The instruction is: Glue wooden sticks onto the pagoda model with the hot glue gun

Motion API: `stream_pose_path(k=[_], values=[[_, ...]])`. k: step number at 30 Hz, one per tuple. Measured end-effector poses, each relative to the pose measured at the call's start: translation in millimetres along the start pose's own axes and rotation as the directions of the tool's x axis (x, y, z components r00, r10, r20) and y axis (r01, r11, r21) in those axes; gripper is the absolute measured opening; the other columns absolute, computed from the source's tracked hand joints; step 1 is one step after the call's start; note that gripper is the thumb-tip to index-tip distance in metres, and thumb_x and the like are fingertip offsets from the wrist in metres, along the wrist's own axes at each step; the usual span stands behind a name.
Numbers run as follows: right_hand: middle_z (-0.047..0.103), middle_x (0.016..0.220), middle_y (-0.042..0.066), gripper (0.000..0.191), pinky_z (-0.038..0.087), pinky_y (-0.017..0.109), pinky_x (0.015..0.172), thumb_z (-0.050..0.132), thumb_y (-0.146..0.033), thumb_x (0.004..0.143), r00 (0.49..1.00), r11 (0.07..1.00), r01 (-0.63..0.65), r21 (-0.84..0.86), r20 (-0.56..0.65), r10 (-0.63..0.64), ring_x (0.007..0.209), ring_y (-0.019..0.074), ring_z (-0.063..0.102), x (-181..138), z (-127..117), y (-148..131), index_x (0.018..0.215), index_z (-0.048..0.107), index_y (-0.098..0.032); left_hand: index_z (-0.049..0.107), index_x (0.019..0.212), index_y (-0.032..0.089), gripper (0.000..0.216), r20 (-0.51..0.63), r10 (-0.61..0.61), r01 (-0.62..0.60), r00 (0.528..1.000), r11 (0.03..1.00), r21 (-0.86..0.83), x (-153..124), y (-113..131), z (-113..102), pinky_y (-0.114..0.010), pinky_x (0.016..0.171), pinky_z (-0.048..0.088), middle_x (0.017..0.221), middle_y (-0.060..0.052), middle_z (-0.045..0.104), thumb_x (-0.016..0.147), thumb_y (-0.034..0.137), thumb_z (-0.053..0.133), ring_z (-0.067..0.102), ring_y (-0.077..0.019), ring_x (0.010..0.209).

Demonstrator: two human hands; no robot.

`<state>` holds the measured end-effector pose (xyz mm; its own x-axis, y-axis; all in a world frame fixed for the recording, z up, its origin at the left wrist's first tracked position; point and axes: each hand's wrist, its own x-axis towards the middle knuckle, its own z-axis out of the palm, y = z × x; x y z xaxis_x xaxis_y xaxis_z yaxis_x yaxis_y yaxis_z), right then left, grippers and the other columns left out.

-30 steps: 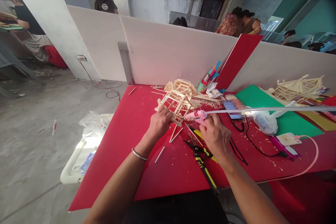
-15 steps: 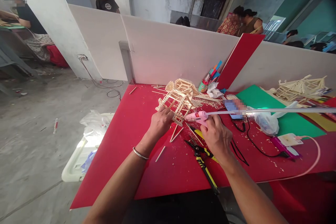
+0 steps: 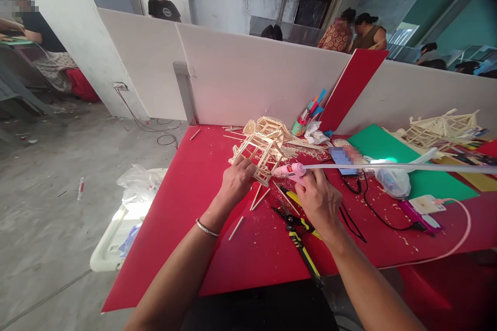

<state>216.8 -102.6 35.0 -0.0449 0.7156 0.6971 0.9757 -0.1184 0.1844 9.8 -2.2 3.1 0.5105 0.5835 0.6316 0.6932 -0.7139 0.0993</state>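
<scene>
A small pavilion model built of pale wooden sticks (image 3: 262, 147) stands on the red table (image 3: 186, 201). My left hand (image 3: 237, 182) is closed on the model's near lower frame, steadying it. My right hand (image 3: 319, 200) grips a pink hot glue gun (image 3: 290, 170) with a long clear glue stick (image 3: 388, 166) trailing to the right. The gun's nozzle points left at the model's base, close to my left fingers.
Loose sticks (image 3: 258, 197), yellow-handled cutters (image 3: 298, 238), black cables (image 3: 361, 207), a plastic bag (image 3: 392, 178), a green sheet (image 3: 384, 147), a marker cup (image 3: 303, 124) and a second stick model (image 3: 442, 129) share the table. White partitions (image 3: 252, 77) back it; a white bin (image 3: 116, 232) sits on the floor left. People stand beyond.
Both hands keep their hold on the model and the glue gun. Only the camera shifts slightly; a person in the background moves to the right.
</scene>
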Motion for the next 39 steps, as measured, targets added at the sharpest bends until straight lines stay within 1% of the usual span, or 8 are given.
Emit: stream_pose_path(k=[4,8,13,19,25,30,34,39], values=[[0.062,0.088,0.004,0.017,0.024,0.026,0.053,0.048,-0.024,0.090,1.000,0.999,-0.003,0.032,0.026,0.002,0.060,0.0095,0.044,-1.1,0.9,-0.2,0.095,0.064,-0.019,0.055,0.074,0.018,0.017,-0.002,-0.009,0.009,1.000,0.999,-0.030,0.6,1.0,-0.8,-0.025,0.054,0.037,0.083,-0.008,0.064,0.091,0.018,0.054,0.053,-0.0193,0.085],[0.061,0.086,0.004,0.017,0.024,0.027,0.054,0.048,-0.023,0.089,1.000,0.999,-0.024,0.033,0.011,0.023,0.060,0.0097,0.044,-3.3,2.3,-0.8,0.092,0.064,-0.018,0.054,0.071,0.019,0.020,-0.003,0.002,-0.002,1.000,0.999,-0.038,1.3,0.3,-0.5,-0.026,0.058,0.041,0.081,-0.008,0.063,0.091,0.019,0.052,0.053,-0.0195,0.085],[0.061,0.085,0.004,0.016,0.024,0.027,0.054,0.048,-0.023,0.090,1.000,0.999,-0.002,0.033,0.008,0.002,0.061,0.0099,0.044,-4.0,2.1,1.1,0.093,0.064,-0.018,0.051,0.068,0.019,0.021,-0.022,0.011,-0.011,1.000,1.000,-0.002,0.3,-1.6,1.6,-0.027,0.054,0.036,0.073,-0.005,0.061,0.088,0.020,0.056,0.051,-0.0194,0.077],[0.061,0.080,0.002,0.015,0.024,0.027,0.054,0.050,-0.024,0.091,0.999,1.000,0.002,-0.004,-0.050,-0.003,0.058,0.0099,0.043,-3.0,1.0,2.1,0.088,0.063,-0.018,0.051,0.068,0.020,0.021,-0.005,0.006,-0.006,1.000,1.000,0.020,-0.9,-2.5,2.6,-0.029,0.051,0.030,0.072,-0.005,0.060,0.087,0.020,0.058,0.050,-0.0195,0.074],[0.061,0.083,0.003,0.016,0.026,0.027,0.054,0.051,-0.024,0.090,0.999,1.000,0.008,0.013,-0.047,-0.007,0.058,0.0101,0.044,-3.4,5.0,-1.7,0.096,0.064,-0.019,0.052,0.068,0.019,0.021,-0.019,0.006,-0.006,1.000,0.999,0.031,-1.7,-2.7,3.9,-0.029,0.051,0.029,0.071,-0.005,0.060,0.088,0.021,0.058,0.049,-0.0193,0.073],[0.060,0.078,0.003,0.015,0.025,0.027,0.054,0.051,-0.023,0.089,0.999,1.000,-0.004,0.002,-0.048,0.004,0.058,0.0101,0.043,-6.6,3.7,0.7,0.089,0.065,-0.018,0.052,0.068,0.019,0.021,-0.018,0.008,-0.008,1.000,1.000,0.015,-1.3,-2.5,3.7,-0.029,0.051,0.029,0.072,-0.005,0.059,0.088,0.021,0.058,0.049,-0.0191,0.074],[0.059,0.076,0.002,0.014,0.025,0.026,0.053,0.053,-0.026,0.089,0.996,1.000,0.002,0.006,-0.085,-0.002,0.057,0.0098,0.041,-9.2,5.0,1.4,0.088,0.065,-0.019,0.052,0.068,0.019,0.021,-0.019,0.005,-0.004,1.000,1.000,0.018,-1.3,-2.4,4.1,-0.029,0.051,0.029,0.071,-0.005,0.059,0.088,0.021,0.059,0.049,-0.0193,0.073],[0.059,0.077,0.001,0.016,0.026,0.026,0.053,0.053,-0.025,0.089,0.995,1.000,0.011,-0.002,-0.100,-0.011,0.056,0.0099,0.041,-12.2,9.1,0.1,0.097,0.065,-0.019,0.052,0.068,0.020,0.021,-0.026,0.006,-0.005,1.000,1.000,0.027,-2.4,-2.4,5.0,-0.029,0.051,0.030,0.071,-0.005,0.060,0.088,0.022,0.059,0.050,-0.0196,0.074]])
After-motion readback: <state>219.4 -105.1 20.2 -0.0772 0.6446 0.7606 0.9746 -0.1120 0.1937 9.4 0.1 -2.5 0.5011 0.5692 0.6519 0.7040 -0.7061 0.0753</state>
